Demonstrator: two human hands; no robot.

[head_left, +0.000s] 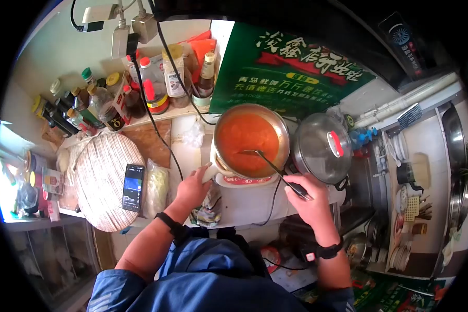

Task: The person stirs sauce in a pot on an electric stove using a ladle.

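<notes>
A metal pot (283, 120) holds an orange-red liquid (247, 130) and stands on a white base with a red label (244, 180). My left hand (192, 186) is closed on the pale pot handle (211, 170) at the lower left. My right hand (310, 193) grips a black-handled ladle (270, 164) that slants into the pot; its head is partly sunk in the liquid, so its full shape is hidden. Just right of the pot lies a glass lid (317, 148) with a red knob.
A phone (133, 187) rests on a round wood-grain board (106, 177) at left, beside a clear plastic bag (157, 188). Bottles and jars (109, 106) line the back shelf. Dark cables hang across the counter. A patterned cloth (208, 208) lies at the front edge.
</notes>
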